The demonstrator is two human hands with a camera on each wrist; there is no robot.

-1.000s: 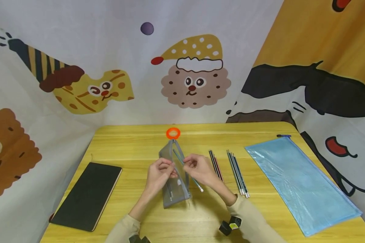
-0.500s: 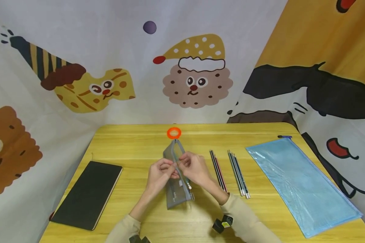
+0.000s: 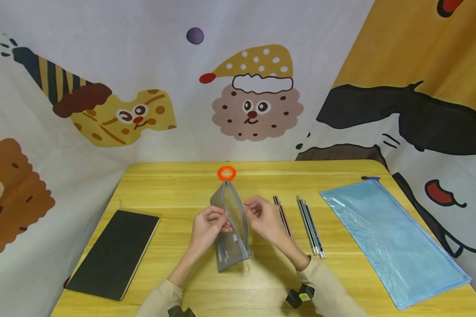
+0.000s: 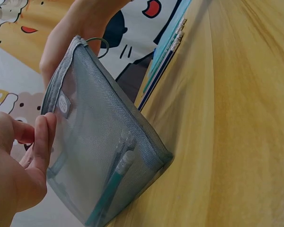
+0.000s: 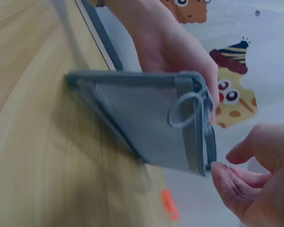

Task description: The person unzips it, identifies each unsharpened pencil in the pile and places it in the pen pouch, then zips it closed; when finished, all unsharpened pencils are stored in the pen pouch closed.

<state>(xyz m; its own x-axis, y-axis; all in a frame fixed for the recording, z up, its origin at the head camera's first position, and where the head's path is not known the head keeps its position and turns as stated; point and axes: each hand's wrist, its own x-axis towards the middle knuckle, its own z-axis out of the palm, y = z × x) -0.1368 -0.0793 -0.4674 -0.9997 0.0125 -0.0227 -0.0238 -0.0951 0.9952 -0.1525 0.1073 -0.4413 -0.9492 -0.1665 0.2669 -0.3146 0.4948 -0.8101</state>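
A grey mesh pencil case (image 3: 232,251) stands on the table with its zipped mouth open, a metal ring at its near end. My left hand (image 3: 208,226) pinches the left edge of the mouth between thumb and fingers. Inside lies a teal pencil (image 4: 107,195), visible through the mesh in the left wrist view, with its eraser end up. Just right of the mouth is my right hand (image 3: 267,222), holding nothing. Its thumb and forefinger are apart, and a fingertip (image 5: 219,171) is at the case's edge; whether it touches I cannot tell.
Right of the case lie two small groups of pencils, one dark and red (image 3: 282,215), the other blue and green (image 3: 310,226). Farther right is a blue zip folder (image 3: 396,242). A black notebook (image 3: 115,255) lies left, an orange ring (image 3: 226,173) behind the case.
My right hand lowered the teal pencil into the case, let it go and drew back to the right. The left hand kept its pinch on the case, and the mouth spread wider.
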